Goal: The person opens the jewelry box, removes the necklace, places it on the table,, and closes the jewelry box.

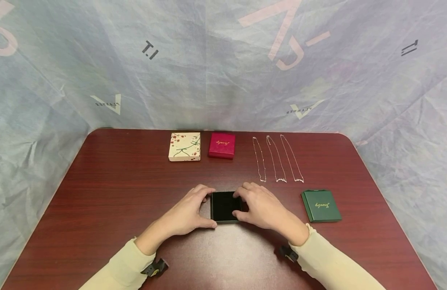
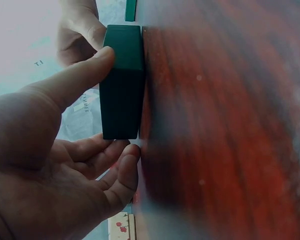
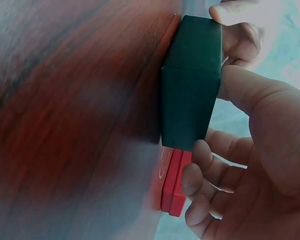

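A green jewelry box base point(image 1: 226, 222) with a black lining lies open on the table, between both hands. My left hand point(image 1: 189, 211) spans its left side, the thumb at the near corner and fingers at the far corner. In the left wrist view, that thumb lies on the upper edge of the green box base point(image 2: 122, 100). My right hand point(image 1: 263, 205) holds the right side, with thumb and forefinger tips over the rim, on the black lining. In the right wrist view, more fingers curl behind the green box base point(image 3: 190, 105).
A green lid point(image 1: 321, 205) with gold lettering lies to the right. Three thin necklaces point(image 1: 262, 161) are laid out at the back right. Behind stand a red box point(image 1: 222, 146) and a cream floral box point(image 1: 185, 147). A printed cloth point(image 1: 209, 80) hangs beyond the table.
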Tool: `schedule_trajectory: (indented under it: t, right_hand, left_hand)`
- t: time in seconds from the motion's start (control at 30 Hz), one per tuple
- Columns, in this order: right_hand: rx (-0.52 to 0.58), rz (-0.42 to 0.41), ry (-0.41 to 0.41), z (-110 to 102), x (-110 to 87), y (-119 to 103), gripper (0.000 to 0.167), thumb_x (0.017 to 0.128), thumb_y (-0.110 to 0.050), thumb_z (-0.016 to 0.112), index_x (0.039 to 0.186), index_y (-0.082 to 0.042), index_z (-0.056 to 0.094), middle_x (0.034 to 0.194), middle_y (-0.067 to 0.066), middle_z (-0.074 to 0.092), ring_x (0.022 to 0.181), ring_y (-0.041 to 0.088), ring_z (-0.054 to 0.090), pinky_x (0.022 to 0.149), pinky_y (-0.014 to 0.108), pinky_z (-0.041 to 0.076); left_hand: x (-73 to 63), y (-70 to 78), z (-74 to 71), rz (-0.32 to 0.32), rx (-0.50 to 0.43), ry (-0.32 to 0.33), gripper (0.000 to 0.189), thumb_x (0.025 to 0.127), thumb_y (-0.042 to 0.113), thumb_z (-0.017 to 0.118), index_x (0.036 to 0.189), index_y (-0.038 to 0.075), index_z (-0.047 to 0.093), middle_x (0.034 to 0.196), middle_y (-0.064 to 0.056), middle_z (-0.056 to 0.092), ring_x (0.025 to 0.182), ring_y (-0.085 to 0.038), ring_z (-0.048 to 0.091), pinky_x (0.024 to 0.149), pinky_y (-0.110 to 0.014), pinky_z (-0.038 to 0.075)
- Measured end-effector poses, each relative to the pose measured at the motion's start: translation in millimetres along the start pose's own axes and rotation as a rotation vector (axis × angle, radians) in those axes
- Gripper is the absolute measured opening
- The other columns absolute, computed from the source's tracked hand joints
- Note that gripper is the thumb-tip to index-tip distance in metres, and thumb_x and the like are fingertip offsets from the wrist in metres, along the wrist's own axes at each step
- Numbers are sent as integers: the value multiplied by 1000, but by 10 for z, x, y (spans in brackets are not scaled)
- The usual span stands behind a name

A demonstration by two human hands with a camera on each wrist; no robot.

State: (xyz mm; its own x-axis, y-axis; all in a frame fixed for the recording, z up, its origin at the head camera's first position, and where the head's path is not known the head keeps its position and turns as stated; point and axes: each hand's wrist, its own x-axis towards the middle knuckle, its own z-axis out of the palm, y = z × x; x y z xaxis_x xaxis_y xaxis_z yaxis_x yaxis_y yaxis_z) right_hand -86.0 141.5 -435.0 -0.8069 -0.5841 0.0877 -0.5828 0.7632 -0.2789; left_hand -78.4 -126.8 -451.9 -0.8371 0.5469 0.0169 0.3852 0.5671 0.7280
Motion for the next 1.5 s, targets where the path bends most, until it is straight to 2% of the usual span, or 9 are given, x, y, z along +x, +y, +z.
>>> schedule_trajectory:
  t: [0.13,0.3,0.53,0.87,1.17,1.5]
  right_hand:
    - [26,9,10,-35,-41,0,43,86,-39,86,119,-13,74,98,-6,60,90,14,58,80,39,52]
    - [47,25,19,-128,-110,26,48,87,-39,86,123,-12,72,107,-2,63,97,18,61,88,43,53]
    - [39,-20,53,-238,-200,158,51,87,-39,85,128,-11,71,115,1,65,107,20,64,94,45,54]
    - [60,-71,55,-395,-352,322,58,88,-41,86,135,-12,67,126,-1,63,119,19,60,104,49,48]
    - [46,-113,67,-514,-496,513,67,85,-38,88,143,-18,61,136,-4,60,127,18,57,99,49,48]
    - [62,-99,50,-649,-653,744,73,82,-38,90,146,-21,58,141,-7,57,131,17,54,100,46,42]
  left_hand:
    - [4,4,8,2,7,-2,87,77,28,97,148,1,54,133,-4,58,117,-20,57,101,-41,50]
    - [9,-2,17,13,15,1,87,77,28,97,147,1,54,133,-3,58,116,-21,58,101,-40,50]
    - [4,-5,14,14,24,6,86,77,28,97,146,1,55,131,-3,58,115,-21,58,100,-40,51]
    - [-1,-5,9,5,23,6,88,76,29,97,148,2,54,130,-1,58,116,-20,58,100,-39,51]
    - [1,-4,8,4,21,5,89,76,28,98,148,2,54,132,-2,58,116,-20,58,101,-40,50]
    - [-9,0,4,2,10,5,89,75,28,98,148,2,54,132,-2,58,116,-20,58,101,-40,50]
